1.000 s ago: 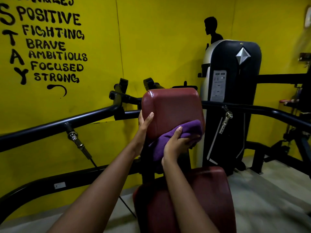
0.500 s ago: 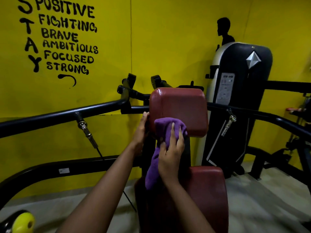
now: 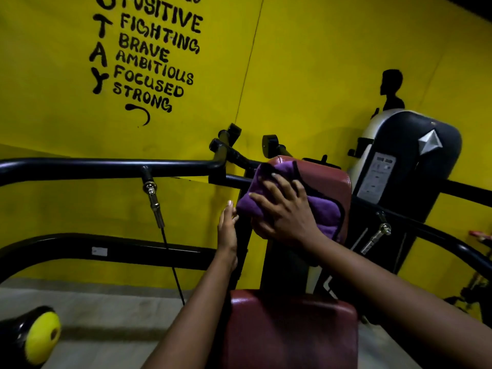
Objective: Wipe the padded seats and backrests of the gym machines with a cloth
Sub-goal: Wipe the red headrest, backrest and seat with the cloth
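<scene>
Right hand (image 3: 287, 214), grip apart, presses the purple cloth (image 3: 323, 213) flat on the upper left of the red backrest (image 3: 334, 179), left hand (image 3: 227, 230) straight-fingered beside its edge; unpinched, the cloth could slide off.

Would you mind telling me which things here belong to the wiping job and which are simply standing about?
In the job: purple cloth, pressed by the right hand against the red backrest; left hand at the backrest's side; red seat below.
Standing about: weight-stack cover, black frame bar, yellow-capped roller, wall lettering.
</scene>
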{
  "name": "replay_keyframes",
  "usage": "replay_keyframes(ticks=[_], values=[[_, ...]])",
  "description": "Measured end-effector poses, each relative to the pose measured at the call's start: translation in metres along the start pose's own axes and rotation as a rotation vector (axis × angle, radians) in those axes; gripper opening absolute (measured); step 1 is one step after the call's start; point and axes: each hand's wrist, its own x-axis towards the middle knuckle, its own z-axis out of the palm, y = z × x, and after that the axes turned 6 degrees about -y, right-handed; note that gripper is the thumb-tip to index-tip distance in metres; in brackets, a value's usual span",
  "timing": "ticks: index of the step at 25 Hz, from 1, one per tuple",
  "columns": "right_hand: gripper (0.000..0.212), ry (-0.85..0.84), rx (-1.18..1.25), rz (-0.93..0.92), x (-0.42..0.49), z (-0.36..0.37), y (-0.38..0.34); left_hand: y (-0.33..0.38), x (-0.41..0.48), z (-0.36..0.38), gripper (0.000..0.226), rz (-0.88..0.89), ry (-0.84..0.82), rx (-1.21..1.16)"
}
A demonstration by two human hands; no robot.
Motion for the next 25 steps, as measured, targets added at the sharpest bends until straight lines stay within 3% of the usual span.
replay_keyframes(ticks=[2, 5, 7, 10, 14, 19, 22, 25], values=[[0.050, 0.027, -0.022, -0.109, -0.017, 0.005, -0.005, -0.003, -0.004, 0.003, 0.034, -0.022, -0.012, -0.006], [0.052, 0.062, -0.036, -0.273, -0.014, 0.004, 0.007, -0.003, -0.001, 0.005, 0.041, -0.033, -0.023, -0.026], [0.055, 0.056, -0.010, -0.270, 0.005, -0.002, 0.021, 0.003, 0.001, 0.011, 0.037, -0.021, -0.027, 0.015], [0.056, 0.051, 0.048, -0.111, 0.026, -0.008, 0.033, 0.011, 0.004, 0.023, 0.030, 0.003, -0.060, 0.033], [0.062, 0.073, 0.166, 0.099, 0.019, -0.001, 0.040, 0.026, 0.009, 0.038, 0.051, 0.018, -0.108, 0.105], [0.066, 0.124, 0.362, 0.561, -0.013, 0.011, 0.052, 0.021, 0.027, 0.056, 0.108, 0.029, -0.094, 0.319], [0.066, 0.161, 0.411, 0.878, -0.022, 0.014, 0.044, 0.027, 0.021, 0.064, 0.088, 0.092, -0.048, 0.427], [0.064, 0.187, 0.364, 0.920, -0.015, 0.013, 0.003, 0.021, 0.020, 0.066, 0.063, 0.147, 0.029, 0.478]])
